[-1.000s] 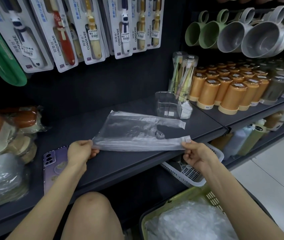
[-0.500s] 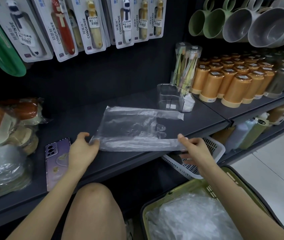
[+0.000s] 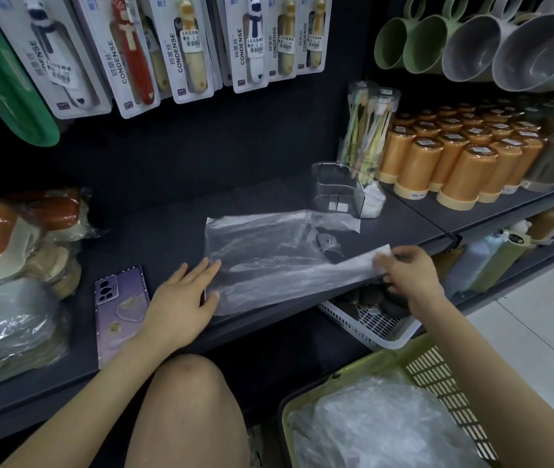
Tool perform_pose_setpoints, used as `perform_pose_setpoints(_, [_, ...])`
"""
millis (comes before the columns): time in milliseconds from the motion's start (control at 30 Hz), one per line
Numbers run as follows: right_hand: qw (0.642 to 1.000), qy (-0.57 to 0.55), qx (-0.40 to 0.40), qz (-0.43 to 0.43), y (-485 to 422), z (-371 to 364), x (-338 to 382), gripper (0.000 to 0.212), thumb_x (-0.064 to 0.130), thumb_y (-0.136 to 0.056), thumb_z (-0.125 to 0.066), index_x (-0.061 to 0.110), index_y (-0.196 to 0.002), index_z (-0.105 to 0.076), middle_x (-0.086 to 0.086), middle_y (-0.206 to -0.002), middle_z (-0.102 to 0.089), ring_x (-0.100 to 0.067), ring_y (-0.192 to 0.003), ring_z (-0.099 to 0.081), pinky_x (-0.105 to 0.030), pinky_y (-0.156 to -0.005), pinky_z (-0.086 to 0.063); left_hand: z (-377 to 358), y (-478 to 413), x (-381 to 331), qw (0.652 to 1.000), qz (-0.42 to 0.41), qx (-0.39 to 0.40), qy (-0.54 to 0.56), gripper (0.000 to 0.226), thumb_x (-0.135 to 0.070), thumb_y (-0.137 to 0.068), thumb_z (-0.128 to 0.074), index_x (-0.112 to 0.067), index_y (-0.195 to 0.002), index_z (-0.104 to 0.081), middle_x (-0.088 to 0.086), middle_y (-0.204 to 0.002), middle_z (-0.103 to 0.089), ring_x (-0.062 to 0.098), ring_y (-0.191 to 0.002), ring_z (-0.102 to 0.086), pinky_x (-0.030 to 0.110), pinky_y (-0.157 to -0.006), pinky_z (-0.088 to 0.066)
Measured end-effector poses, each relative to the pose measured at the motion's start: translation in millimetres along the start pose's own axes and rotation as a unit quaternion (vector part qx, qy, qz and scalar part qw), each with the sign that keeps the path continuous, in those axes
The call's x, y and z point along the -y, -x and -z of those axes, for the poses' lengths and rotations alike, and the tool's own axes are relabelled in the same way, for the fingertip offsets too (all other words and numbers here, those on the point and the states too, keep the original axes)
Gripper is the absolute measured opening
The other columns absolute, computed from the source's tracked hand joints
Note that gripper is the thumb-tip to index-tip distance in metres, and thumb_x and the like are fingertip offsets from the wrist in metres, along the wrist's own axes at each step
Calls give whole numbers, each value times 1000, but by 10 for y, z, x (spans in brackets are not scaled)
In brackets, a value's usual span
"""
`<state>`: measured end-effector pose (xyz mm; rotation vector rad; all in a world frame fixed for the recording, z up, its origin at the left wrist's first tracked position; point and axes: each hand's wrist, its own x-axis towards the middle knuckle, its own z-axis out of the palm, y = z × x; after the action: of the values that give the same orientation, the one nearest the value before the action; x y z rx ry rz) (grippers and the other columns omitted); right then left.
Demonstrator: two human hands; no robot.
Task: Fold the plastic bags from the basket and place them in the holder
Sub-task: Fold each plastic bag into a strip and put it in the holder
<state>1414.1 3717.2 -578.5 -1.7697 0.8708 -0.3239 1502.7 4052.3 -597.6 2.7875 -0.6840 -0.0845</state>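
we see 1 plastic bag (image 3: 269, 258) flat on the shelf (image 3: 154, 238). left hand (image 3: 181, 298) presses its end with straight fingers; right hand (image 3: 407, 275) pinches the handle strip. likely best: keep edges aligned, crease firmly.

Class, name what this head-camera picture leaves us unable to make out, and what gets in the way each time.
1. Head view: bag count in the green basket; crumpled heap, cut off by the bottom edge.
2. Head view: the white basket and its contents; the shelf and the right hand cover them.
3. Head view: whether the clear holder has folded bags; see-through walls, too small to tell.
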Motion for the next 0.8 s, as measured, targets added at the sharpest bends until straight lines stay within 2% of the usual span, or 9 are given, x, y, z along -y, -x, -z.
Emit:
perform_pose_setpoints(67, [978, 160, -91, 101, 78, -101, 111, 46, 38, -90, -61, 11, -126, -52, -8, -104, -62, -29, -94, -60, -38, -77, -47, 84, -22, -34, 997, 6, -66, 33, 64, -43, -87, -30, -22, -148, -37, 3, -155, -30, 30, -145, -24, 40, -117, -22])
perform_pose_setpoints(167, [860, 324, -162, 359, 243, -496, 251, 40, 37, -89, -52, 9, -116, -64, -15, -104, -67, -35, -93, -64, -46, -84, -46, 126, -188, -108, 995, -9, -96, 32, 78, -52, -83, -16, -10, -141, -48, 11, -151, -38, 32, -143, -29, 38, -116, -21])
perform_pose_setpoints(267, [795, 349, -31, 495, 393, -1017, 263, 44, 37, -89, -41, 10, -111, -68, -14, -118, -66, -32, -109, -62, -54, -102, -40, 29, -428, -166, 998, -49, -39, -26, 91, -58, -80, 2, -8, -150, -29, 7, -158, -24, 26, -148, -15, 33, -119, -7])
perform_pose_setpoints(367, [745, 428, 87, 504, 434, -1271, 72, 50, 39, -91, -36, 10, -115, -70, -12, -123, -65, -29, -117, -61, -54, -100, -41, -144, -531, -81, 997, -34, 38, -62, 74, -57, -95, -4, -13, -154, -7, 2, -162, -3, 18, -149, 2, 31, -120, 3])
perform_pose_setpoints(467, [745, 448, 151, 471, 389, -1128, -63, 53, 41, -91, -34, 12, -119, -68, -13, -125, -64, -30, -118, -60, -50, -97, -45, -118, -481, 64, 993, -18, 71, -97, 79, -61, -88, 1, -18, -155, -3, -1, -162, 3, 14, -149, 4, 30, -120, 2])
perform_pose_setpoints(533, [770, 404, 172, 463, 400, -1008, 3, 56, 45, -91, -31, 13, -122, -66, -10, -129, -62, -27, -121, -58, -43, -99, -46, -36, -404, 121, 992, -13, 76, -100, 86, -69, -84, 1, -21, -155, -8, -2, -162, -2, 14, -149, -2, 30, -120, -3])
perform_pose_setpoints(667, [833, 305, 138, 440, 295, -1118, 333, 66, 51, -93, -24, 10, -129, -60, -9, -135, -58, -26, -127, -53, -36, -104, -41, 158, -388, 94, 997, 0, -82, 13, 90, -70, -78, -11, -18, -141, -49, 6, -148, -45, 25, -137, -40, 34, -113, -28])
perform_pose_setpoints(733, [823, 341, 128, 436, 171, -1339, 480, 62, 47, -97, -25, 8, -139, -49, -11, -145, -47, -25, -138, -40, -33, -115, -25, 182, -558, 122, 993, -19, -119, 16, 85, -63, -82, -13, -11, -135, -55, 10, -143, -50, 28, -135, -43, 35, -112, -28])
perform_pose_setpoints(800, [800, 394, 147, 428, 70, -1589, 568, 56, 41, -102, -28, 8, -147, -35, -12, -155, -31, -23, -146, -23, -31, -119, -8, 148, -761, 137, 997, -27, -75, -14, 84, -60, -87, -8, -9, -145, -40, 9, -153, -36, 26, -144, -28, 33, -118, -15])
